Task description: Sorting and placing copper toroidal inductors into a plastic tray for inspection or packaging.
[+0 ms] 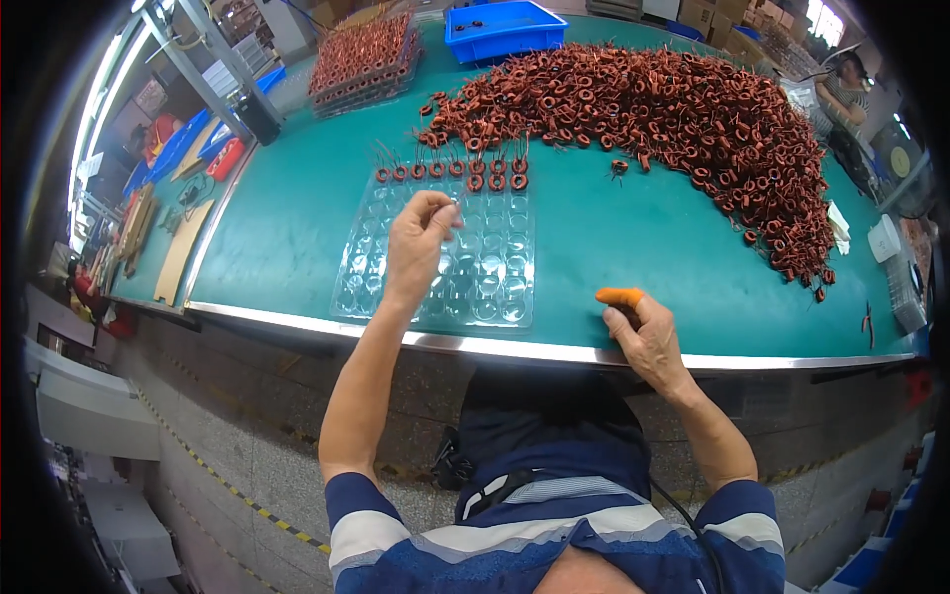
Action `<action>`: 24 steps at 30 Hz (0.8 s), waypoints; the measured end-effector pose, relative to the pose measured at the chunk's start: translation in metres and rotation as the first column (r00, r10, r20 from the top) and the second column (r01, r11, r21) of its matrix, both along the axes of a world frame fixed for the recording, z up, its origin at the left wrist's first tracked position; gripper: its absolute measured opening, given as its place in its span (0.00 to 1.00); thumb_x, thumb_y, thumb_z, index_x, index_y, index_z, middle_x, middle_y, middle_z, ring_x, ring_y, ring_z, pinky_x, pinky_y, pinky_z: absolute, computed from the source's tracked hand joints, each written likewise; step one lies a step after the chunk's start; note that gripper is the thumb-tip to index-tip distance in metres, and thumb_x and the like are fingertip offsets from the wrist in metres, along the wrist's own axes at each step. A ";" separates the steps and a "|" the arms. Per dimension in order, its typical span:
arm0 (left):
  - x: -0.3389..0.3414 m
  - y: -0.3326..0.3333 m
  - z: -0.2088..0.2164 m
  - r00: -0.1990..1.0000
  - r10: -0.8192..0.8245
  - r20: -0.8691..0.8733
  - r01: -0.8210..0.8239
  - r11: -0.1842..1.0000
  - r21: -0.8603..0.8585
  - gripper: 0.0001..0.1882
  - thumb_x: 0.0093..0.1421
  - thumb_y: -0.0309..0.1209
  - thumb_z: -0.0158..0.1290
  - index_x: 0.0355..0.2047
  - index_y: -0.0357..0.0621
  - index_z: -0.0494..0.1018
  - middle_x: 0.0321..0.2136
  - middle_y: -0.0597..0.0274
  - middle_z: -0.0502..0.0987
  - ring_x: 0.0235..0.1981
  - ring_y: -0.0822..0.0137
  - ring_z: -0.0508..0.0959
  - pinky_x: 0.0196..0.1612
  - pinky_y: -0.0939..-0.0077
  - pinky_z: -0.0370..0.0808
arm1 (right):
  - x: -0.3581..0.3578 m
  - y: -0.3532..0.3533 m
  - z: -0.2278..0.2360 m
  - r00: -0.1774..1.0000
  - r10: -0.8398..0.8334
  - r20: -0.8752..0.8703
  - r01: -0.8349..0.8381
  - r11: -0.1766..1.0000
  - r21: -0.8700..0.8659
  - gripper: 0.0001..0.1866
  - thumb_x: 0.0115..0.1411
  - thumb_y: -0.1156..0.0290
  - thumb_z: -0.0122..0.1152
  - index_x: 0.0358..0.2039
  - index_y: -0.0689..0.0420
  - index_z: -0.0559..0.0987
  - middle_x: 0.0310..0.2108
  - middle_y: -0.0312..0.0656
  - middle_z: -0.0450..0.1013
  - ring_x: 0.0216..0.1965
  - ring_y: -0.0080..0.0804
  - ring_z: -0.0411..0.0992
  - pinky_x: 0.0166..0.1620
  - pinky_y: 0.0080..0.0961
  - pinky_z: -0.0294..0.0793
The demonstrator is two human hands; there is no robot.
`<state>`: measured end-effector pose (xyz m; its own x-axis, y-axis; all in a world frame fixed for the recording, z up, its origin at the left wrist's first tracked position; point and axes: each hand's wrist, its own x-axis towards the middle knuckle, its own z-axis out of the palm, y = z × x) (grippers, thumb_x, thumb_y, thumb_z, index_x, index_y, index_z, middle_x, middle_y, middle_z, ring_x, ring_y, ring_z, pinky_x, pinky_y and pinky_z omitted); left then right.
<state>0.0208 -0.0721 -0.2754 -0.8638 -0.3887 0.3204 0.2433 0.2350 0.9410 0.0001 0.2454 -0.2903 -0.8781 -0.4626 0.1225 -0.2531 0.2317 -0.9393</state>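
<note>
A clear plastic tray (435,297) with round pockets lies near the front edge of the table. Copper-red wound ring coils (437,169) with upright wire leads fill its far row, and a few more sit in the second row at the right. My left hand (421,243) is over the tray just below these rows, its thumb and fingers pinched together; what they hold, if anything, is hidden. My right hand (650,342) hovers at the table's front edge, right of the tray. An orange finger cot (619,296) covers its index finger, which stands apart from the thumb with nothing visible between.
A large heap of loose coils (633,99) curves across the far and right side of the green table (594,228). One single coil (619,167) lies before it. Stacked filled trays (364,64) and a blue bin (505,32) stand behind. Pliers (867,325) lie far right.
</note>
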 end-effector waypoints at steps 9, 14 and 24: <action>-0.075 -0.044 -0.019 0.944 0.327 -0.035 -0.304 0.829 -0.468 0.07 0.54 0.29 0.58 0.31 0.37 0.77 0.25 0.58 0.78 0.28 0.68 0.76 0.34 0.74 0.72 | -0.001 -0.001 -0.002 0.991 0.036 -0.132 -0.027 0.997 0.069 0.09 0.59 0.73 0.58 0.40 0.61 0.78 0.27 0.41 0.72 0.23 0.26 0.67 0.29 0.23 0.67; -0.095 -0.052 -0.035 0.940 0.328 -0.100 -0.319 0.733 -0.601 0.07 0.54 0.28 0.58 0.32 0.37 0.77 0.25 0.55 0.78 0.27 0.64 0.77 0.34 0.71 0.72 | 0.000 0.001 0.004 0.988 0.036 -0.147 -0.021 0.994 0.108 0.09 0.59 0.74 0.58 0.40 0.61 0.79 0.27 0.42 0.73 0.23 0.26 0.67 0.29 0.23 0.67; -0.089 -0.063 -0.043 0.949 0.307 -0.072 -0.293 0.774 -0.561 0.08 0.53 0.26 0.57 0.34 0.39 0.76 0.30 0.53 0.76 0.33 0.56 0.77 0.39 0.66 0.72 | -0.091 -0.017 0.016 0.821 0.112 -0.559 0.019 0.974 0.224 0.14 0.57 0.78 0.57 0.45 0.61 0.75 0.38 0.48 0.73 0.35 0.41 0.73 0.38 0.32 0.74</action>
<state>-0.0681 -0.1354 -0.3185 -0.7429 -0.3888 0.5449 0.0526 0.7776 0.6266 -0.0912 0.2282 -0.2738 -0.6604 -0.5734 0.4849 -0.7388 0.3805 -0.5563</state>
